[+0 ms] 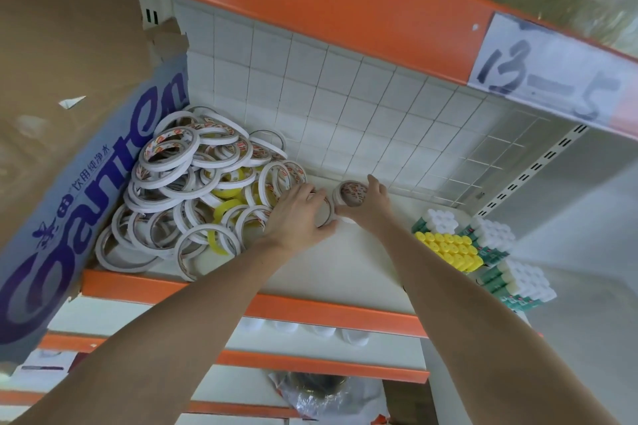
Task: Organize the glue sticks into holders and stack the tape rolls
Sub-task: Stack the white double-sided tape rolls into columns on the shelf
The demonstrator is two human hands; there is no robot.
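Note:
A loose pile of several white and yellow tape rolls [193, 190] covers the left half of the white shelf [352, 272]. My left hand [297, 214] lies at the pile's right edge, its fingers curled over a white roll [326, 214] lying flat. My right hand [371, 203] grips a short upright stack of tape rolls [350, 195] in the middle of the shelf, fingers behind it and thumb in front. At the shelf's right end stand bundles of glue sticks with white caps [497, 233] and yellow caps [448, 248].
A blue-printed cardboard box [79, 190] walls off the shelf on the left. A white wire grid [345, 97] backs it. An orange shelf [310, 0] with a paper label "13-5" [549, 72] hangs close overhead. Lower orange shelves [310, 366] lie below.

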